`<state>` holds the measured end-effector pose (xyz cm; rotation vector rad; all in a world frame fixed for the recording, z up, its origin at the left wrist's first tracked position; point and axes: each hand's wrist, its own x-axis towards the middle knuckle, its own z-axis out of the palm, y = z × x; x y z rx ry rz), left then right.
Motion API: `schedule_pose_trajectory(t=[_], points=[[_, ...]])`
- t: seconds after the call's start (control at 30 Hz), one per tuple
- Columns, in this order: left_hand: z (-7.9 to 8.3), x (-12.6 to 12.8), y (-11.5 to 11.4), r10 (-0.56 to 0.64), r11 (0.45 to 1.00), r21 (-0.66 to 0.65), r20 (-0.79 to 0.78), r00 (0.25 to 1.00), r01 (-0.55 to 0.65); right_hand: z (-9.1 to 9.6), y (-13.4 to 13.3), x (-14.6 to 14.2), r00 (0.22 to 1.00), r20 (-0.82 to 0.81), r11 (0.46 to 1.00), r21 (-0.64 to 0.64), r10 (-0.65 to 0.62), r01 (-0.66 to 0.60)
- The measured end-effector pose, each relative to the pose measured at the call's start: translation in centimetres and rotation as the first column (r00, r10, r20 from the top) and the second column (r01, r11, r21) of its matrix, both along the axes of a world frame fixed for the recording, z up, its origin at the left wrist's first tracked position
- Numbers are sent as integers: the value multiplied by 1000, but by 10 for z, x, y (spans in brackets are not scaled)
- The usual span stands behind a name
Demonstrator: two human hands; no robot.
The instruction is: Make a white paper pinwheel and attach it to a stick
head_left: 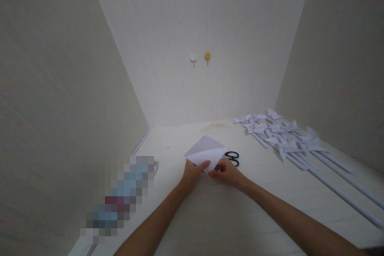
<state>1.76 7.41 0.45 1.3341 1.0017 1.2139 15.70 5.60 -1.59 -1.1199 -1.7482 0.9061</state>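
Note:
A white sheet of paper (206, 150) lies folded on the pale table (228, 216), one flap lifted over the other. My left hand (192, 173) pinches its near left edge between thumb and fingers. My right hand (225, 171) grips the near edge beside it, fingers curled on the paper. Black scissors (233, 157) lie just right of the paper, touching neither hand.
A pile of white paper pinwheels on long white sticks (288, 140) covers the table's right side. Walls close in on the left, back and right. Two small hooks, white (193, 59) and yellow (207, 57), hang on the back wall. A blurred patch sits at lower left.

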Motion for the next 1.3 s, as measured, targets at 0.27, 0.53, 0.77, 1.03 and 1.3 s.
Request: schedule_pose_trajectory(t=[0.27,0.53,0.77,1.03,1.3], points=[[0,-1,0,-40,999,11,-35,999,41,-1,0,0,998,25,995,-76,-64,66],[2,0,-1,-73,997,20,-63,995,74,-2,-2,-1,986,-166,998,-64,-12,1],[4,-1,-1,-36,999,26,-41,999,37,7,-4,-3,992,-63,992,-73,-107,102],[-1,1,0,-95,995,-17,-53,994,94,4,-1,2,878,-373,944,-252,-300,215],[-2,-1,3,-96,993,-55,152,984,105,2,1,6,853,-471,956,-275,-224,99]])
